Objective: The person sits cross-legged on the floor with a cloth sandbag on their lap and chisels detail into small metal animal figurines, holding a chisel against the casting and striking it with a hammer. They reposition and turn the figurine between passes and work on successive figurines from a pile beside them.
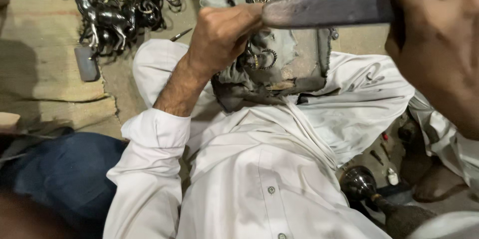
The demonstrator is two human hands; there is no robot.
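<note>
At the far left a woven mat [35,44] covers the floor, with a flat grey stone [86,62] lying at its edge. Just to the right of it, a heap of dark metal horse figurines [119,9] sits on the ground, well apart from the hands. Nearer the middle, the left hand [222,31] comes out of a rolled white sleeve [154,131] and is clenched around a small metal piece with curled ornaments [259,59], pressing it against a grey cloth-covered block [294,64] that rests on the lap of the white garment. Above that block, a long dark flat tool [324,9] lies crosswise, its tip touching the left hand's fingers. At the right edge, the right hand [439,44] grasps the other end of this tool, fingers wrapped tightly around it. Lower right, a round dark metal ball on a handle [359,183] lies on the floor.
</note>
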